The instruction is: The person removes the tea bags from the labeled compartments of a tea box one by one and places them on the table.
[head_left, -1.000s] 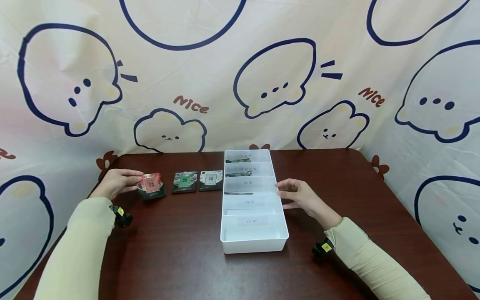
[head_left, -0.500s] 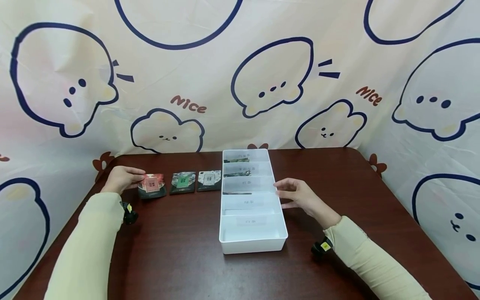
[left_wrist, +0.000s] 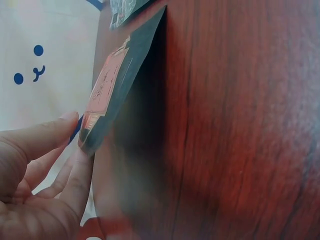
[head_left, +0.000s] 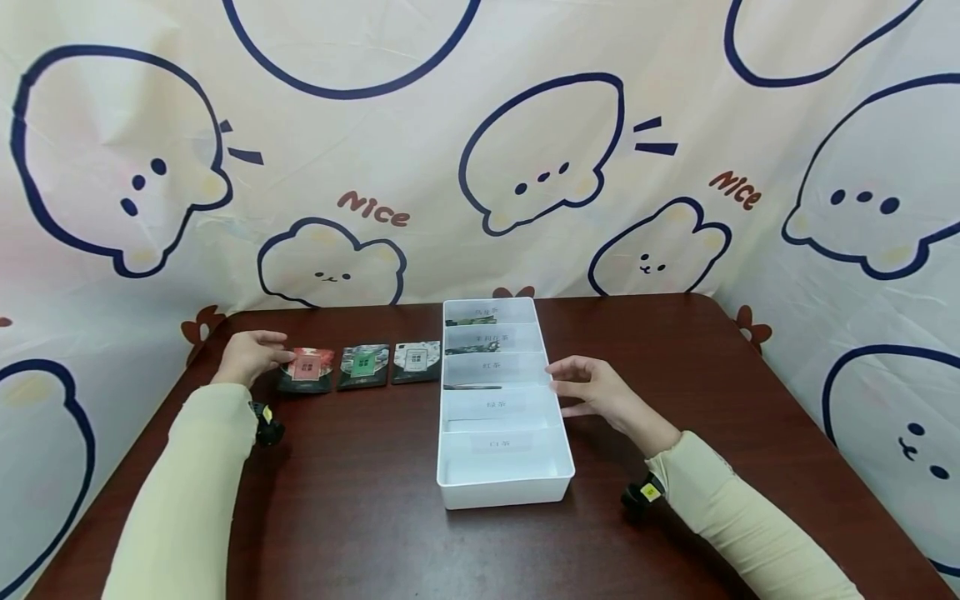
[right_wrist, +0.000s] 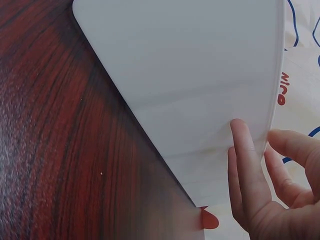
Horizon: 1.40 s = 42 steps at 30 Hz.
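Observation:
In the head view, a red and black tea packet [head_left: 307, 370] lies at the left end of a row, beside a green-labelled tea packet [head_left: 363, 367] and a white-labelled tea packet [head_left: 417, 362]. My left hand [head_left: 252, 357] is at the red packet's left edge. The left wrist view shows its fingers under the packet's near corner [left_wrist: 92, 137], with the thumb [left_wrist: 65, 122] standing off. A long white divided box [head_left: 504, 493] has paper labels with Chinese characters on its compartments. Straight fingers of my right hand [head_left: 600, 396] touch its right wall and rim [right_wrist: 272, 117].
Thin dark-edged packets stand in the box's far compartments, including a greenish one [head_left: 471, 347]. All this is on a dark brown wooden table [head_left: 360, 517]. A cream cloth with cartoon drawings [head_left: 435, 150] hangs behind and at both sides.
My left hand has shifted right and away from me along the red packet. That packet has moved slightly right and sits more level. The right hand stays at the box.

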### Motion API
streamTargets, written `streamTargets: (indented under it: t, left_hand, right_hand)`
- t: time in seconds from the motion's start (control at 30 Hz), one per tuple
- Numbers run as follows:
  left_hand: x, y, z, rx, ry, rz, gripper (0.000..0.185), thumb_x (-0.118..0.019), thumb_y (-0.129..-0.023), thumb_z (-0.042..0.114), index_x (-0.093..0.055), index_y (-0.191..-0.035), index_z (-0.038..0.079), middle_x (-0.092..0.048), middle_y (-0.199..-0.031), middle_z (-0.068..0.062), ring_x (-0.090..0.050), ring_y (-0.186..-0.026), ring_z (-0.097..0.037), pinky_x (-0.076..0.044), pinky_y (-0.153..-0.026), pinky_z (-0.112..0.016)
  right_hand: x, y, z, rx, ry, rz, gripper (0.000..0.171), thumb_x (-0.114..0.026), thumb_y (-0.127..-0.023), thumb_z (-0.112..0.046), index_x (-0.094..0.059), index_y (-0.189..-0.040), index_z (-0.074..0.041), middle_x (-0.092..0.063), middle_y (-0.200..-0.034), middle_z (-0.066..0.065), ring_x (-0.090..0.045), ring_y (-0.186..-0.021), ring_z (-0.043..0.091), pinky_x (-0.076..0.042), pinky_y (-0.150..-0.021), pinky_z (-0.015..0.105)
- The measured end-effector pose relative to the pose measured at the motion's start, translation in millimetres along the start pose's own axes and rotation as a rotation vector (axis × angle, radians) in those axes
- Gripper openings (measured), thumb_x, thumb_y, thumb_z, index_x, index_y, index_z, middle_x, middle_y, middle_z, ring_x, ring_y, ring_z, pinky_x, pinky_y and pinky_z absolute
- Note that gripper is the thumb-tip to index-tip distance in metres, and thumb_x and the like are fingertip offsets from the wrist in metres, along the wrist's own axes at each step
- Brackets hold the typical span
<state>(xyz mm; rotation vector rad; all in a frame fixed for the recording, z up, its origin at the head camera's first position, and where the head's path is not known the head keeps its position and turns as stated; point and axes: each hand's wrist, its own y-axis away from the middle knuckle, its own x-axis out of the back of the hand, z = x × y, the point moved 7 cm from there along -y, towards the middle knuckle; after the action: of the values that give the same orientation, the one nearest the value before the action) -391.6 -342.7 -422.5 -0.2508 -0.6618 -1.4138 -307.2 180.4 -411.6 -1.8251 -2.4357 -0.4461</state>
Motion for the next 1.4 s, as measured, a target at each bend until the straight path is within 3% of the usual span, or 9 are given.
streamTargets:
  t: [0.33, 0.57, 0.77, 1.23, 1.4]
  left_hand:
    - [-6.1, 0.7, -1.2, 0.003, -0.023, -0.006, 0.057, -0.067, -0.090, 0.008, -0.043, -0.140, -0.007, -0.039, -0.142, -0.034, -0.048, -0.116, -0.038, -0.045, -0.103, -0.049]
    - [-8.7, 2.9, -2.0, 0.012, -0.049, -0.009, 0.055, -0.068, -0.089, 0.008, -0.046, -0.138, -0.006, -0.043, -0.138, -0.032, -0.052, -0.109, -0.033, -0.054, -0.089, -0.037]
    - [-12.1, 3.3, -1.8, 0.021, -0.032, -0.015, 0.054, -0.065, -0.091, 0.006, -0.045, -0.139, -0.006, -0.042, -0.141, -0.032, -0.050, -0.114, -0.035, -0.046, -0.102, -0.048]
    - [-12.5, 9.1, -0.2, 0.023, -0.031, -0.017, 0.051, -0.063, -0.093, 0.007, -0.045, -0.139, -0.007, -0.046, -0.139, -0.031, -0.051, -0.111, -0.033, -0.046, -0.102, -0.047]
    - [-12.6, 6.1, -3.9, 0.034, -0.023, -0.025, 0.052, -0.063, -0.093, 0.008, -0.045, -0.139, -0.007, -0.040, -0.144, -0.032, -0.048, -0.117, -0.036, -0.043, -0.105, -0.049]
  right_hand:
    - [1, 0, 3, 0.002, -0.003, 0.009, 0.041, -0.069, -0.090, -0.014, -0.056, -0.125, 0.003, -0.058, -0.114, 0.018, -0.065, -0.087, 0.017, -0.060, -0.074, 0.040]
    - [2, 0, 4, 0.003, 0.005, 0.019, 0.041, -0.070, -0.090, -0.014, -0.057, -0.125, 0.003, -0.057, -0.114, 0.018, -0.065, -0.087, 0.017, -0.060, -0.073, 0.040]
    - [2, 0, 4, 0.000, 0.004, 0.019, 0.041, -0.070, -0.090, -0.014, -0.057, -0.125, 0.003, -0.057, -0.114, 0.018, -0.065, -0.087, 0.017, -0.060, -0.073, 0.040]
    - [1, -2, 3, -0.003, -0.004, 0.005, 0.042, -0.069, -0.090, -0.013, -0.055, -0.126, 0.004, -0.058, -0.113, 0.017, -0.066, -0.086, 0.018, -0.060, -0.073, 0.041]
    - [0, -3, 3, -0.002, -0.001, 0.002, 0.042, -0.070, -0.090, -0.013, -0.056, -0.126, 0.004, -0.057, -0.114, 0.018, -0.066, -0.086, 0.018, -0.060, -0.074, 0.041]
